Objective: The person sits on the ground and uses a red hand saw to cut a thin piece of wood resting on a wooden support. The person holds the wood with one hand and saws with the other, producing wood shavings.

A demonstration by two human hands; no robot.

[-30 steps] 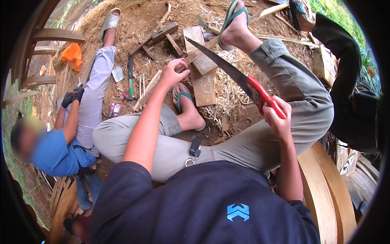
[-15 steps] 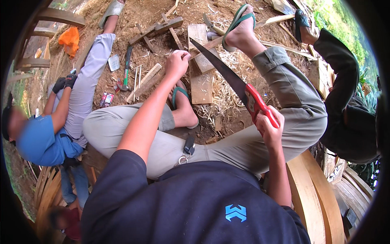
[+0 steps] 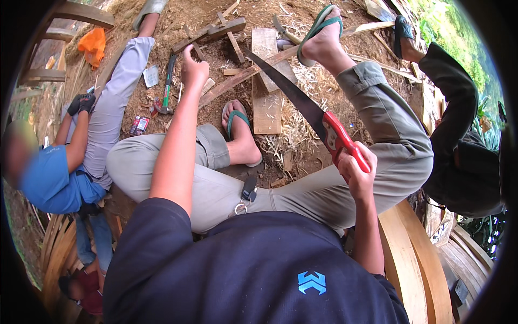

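My right hand (image 3: pixel 356 168) is closed round the red handle of a handsaw (image 3: pixel 294 97). Its dark blade slants up and left, over a board (image 3: pixel 266 113) on the ground. My left hand (image 3: pixel 195 71) reaches out ahead with one finger extended and the others partly bent; I see nothing held in it. Just beyond that finger lies a dark wooden piece (image 3: pixel 226 28) with thin sticks crossing it. A long narrow wooden strip (image 3: pixel 229 83) runs from beside my left wrist, across the board, toward my right foot. Left of my forearm lies a hammer (image 3: pixel 167 89) with a green and black handle.
Wood shavings (image 3: pixel 294 116) cover the ground around the board. A small red packet (image 3: pixel 139 126) and an orange bag (image 3: pixel 92 46) lie to the left. A person in blue (image 3: pixel 54 173) sits at left, another in dark clothes (image 3: pixel 458 146) at right. Curved planks (image 3: pixel 410 259) stand at lower right.
My left hand has moved left and forward, away from the long strip, toward the dark wooden piece. My right hand and the saw have hardly moved.
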